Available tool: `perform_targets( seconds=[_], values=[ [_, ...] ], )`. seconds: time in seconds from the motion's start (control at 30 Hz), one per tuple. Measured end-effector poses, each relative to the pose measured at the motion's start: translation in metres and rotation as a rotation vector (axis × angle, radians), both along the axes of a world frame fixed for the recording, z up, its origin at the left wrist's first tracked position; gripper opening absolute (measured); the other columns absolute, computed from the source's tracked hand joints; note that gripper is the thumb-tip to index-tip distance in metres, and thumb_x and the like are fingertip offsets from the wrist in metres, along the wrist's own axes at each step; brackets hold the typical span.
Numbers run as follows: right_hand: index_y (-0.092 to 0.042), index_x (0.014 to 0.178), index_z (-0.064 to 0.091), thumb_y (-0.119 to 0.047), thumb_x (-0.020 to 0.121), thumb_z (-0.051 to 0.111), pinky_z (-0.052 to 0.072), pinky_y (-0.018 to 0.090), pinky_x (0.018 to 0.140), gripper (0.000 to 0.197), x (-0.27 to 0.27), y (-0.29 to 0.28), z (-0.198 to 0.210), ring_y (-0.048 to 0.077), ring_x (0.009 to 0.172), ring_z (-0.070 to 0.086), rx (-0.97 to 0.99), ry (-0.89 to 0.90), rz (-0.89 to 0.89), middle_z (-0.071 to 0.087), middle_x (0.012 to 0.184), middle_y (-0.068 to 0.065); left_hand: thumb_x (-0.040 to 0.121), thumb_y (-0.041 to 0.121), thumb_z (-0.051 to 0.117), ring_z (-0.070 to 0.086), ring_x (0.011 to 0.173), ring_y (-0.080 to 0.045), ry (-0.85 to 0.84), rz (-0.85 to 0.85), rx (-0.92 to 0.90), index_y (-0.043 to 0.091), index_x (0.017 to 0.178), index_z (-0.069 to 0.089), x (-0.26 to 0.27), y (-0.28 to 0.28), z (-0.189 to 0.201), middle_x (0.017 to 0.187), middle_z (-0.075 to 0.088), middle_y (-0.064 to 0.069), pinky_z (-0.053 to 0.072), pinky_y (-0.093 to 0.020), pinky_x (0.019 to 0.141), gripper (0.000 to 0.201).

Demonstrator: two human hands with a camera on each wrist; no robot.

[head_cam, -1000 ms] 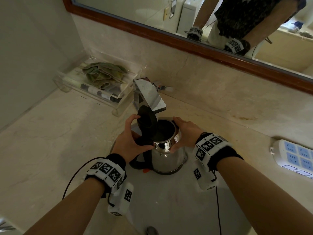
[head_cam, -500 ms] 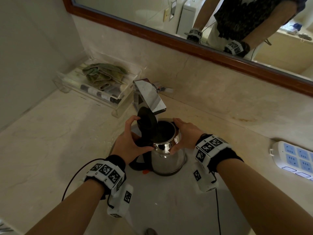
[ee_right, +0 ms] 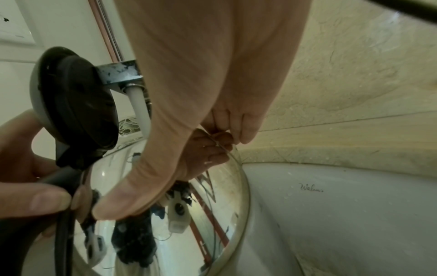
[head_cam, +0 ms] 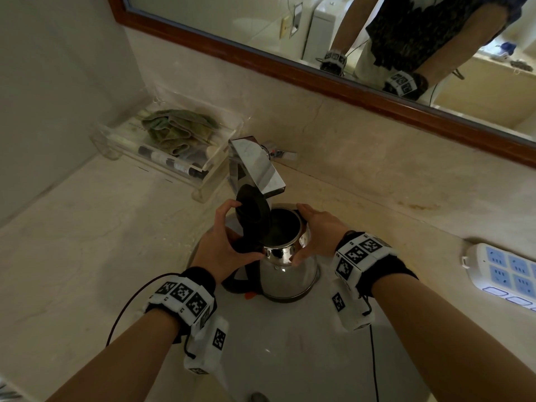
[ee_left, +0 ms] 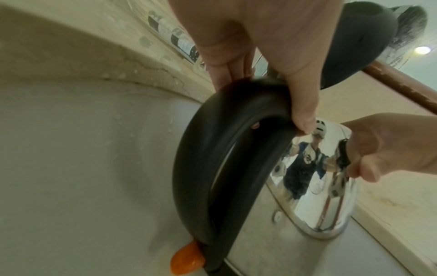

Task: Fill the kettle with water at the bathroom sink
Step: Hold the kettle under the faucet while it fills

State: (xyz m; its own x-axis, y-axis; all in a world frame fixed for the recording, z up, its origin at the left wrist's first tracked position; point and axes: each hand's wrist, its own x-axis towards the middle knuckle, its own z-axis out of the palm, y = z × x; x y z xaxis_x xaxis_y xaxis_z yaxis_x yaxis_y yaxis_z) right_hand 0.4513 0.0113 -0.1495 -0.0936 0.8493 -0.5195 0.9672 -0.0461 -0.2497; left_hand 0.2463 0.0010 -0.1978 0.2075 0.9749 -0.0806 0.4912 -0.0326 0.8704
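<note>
A steel kettle stands in the white sink basin, and its black lid is tipped up and open. Its mouth sits just below the chrome faucet's spout. My left hand grips the top of the black handle, the thumb over it and the fingers beside the lid. My right hand holds the kettle's upper rim, thumb in front and fingers curled at the back. In the right wrist view a white stream drops from the faucet behind my right hand.
A clear tray with a green cloth and small bottles sits at the back left of the marble counter. At the right lies a white and blue power strip. The mirror's wooden frame runs above the backsplash. An orange switch sits at the handle's foot.
</note>
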Motion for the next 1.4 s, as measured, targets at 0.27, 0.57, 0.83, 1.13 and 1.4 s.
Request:
perform_targets(
  seconds=[0.27, 0.57, 0.83, 1.13, 1.4],
  values=[
    [-0.011, 0.151, 0.007, -0.04, 0.062, 0.083, 0.028, 0.034, 0.114, 0.121, -0.0003, -0.0012, 0.0018, 0.025, 0.14, 0.031, 0.006, 0.017, -0.006, 0.023, 0.156, 0.004, 0.059, 0.016, 0.085, 0.064, 0.073, -0.015, -0.005, -0.011, 0.002, 0.053, 0.114, 0.015, -0.0004, 0.0, 0.0012, 0.074, 0.063, 0.0, 0.052, -0.029, 0.069, 0.096],
    [-0.011, 0.15, 0.012, -0.037, 0.061, 0.085, 0.035, 0.034, 0.11, 0.117, -0.0002, -0.0007, 0.002, 0.025, 0.134, 0.04, 0.016, 0.035, -0.013, 0.034, 0.15, 0.005, 0.059, 0.013, 0.085, 0.063, 0.071, -0.014, -0.036, -0.014, 0.009, 0.055, 0.11, 0.018, -0.0003, -0.0005, 0.0017, 0.072, 0.063, 0.001, 0.05, -0.024, 0.064, 0.095],
    [-0.012, 0.151, 0.01, -0.039, 0.061, 0.084, 0.031, 0.034, 0.112, 0.119, 0.0001, -0.0002, 0.0007, 0.025, 0.137, 0.035, 0.014, 0.028, -0.007, 0.03, 0.153, 0.005, 0.059, 0.013, 0.085, 0.063, 0.074, -0.015, -0.018, -0.008, -0.009, 0.052, 0.114, 0.016, 0.0002, -0.0014, 0.0022, 0.075, 0.064, -0.002, 0.05, -0.024, 0.066, 0.096],
    [-0.012, 0.15, 0.009, -0.038, 0.062, 0.084, 0.032, 0.035, 0.112, 0.118, 0.0009, -0.0001, 0.0013, 0.025, 0.136, 0.036, 0.017, 0.027, -0.006, 0.03, 0.153, 0.004, 0.06, 0.013, 0.085, 0.063, 0.072, -0.013, -0.025, -0.003, -0.016, 0.051, 0.115, 0.016, 0.0007, -0.0009, 0.0024, 0.074, 0.064, -0.002, 0.048, -0.02, 0.064, 0.096],
    [-0.012, 0.149, 0.015, -0.037, 0.059, 0.086, 0.034, 0.034, 0.11, 0.117, 0.0008, 0.0, -0.0004, 0.025, 0.133, 0.04, 0.035, 0.046, -0.009, 0.035, 0.149, 0.004, 0.059, 0.014, 0.085, 0.064, 0.075, -0.015, -0.002, 0.009, -0.019, 0.042, 0.125, 0.021, 0.0013, -0.0015, 0.0025, 0.075, 0.063, 0.001, 0.051, -0.029, 0.071, 0.096]
  ],
)
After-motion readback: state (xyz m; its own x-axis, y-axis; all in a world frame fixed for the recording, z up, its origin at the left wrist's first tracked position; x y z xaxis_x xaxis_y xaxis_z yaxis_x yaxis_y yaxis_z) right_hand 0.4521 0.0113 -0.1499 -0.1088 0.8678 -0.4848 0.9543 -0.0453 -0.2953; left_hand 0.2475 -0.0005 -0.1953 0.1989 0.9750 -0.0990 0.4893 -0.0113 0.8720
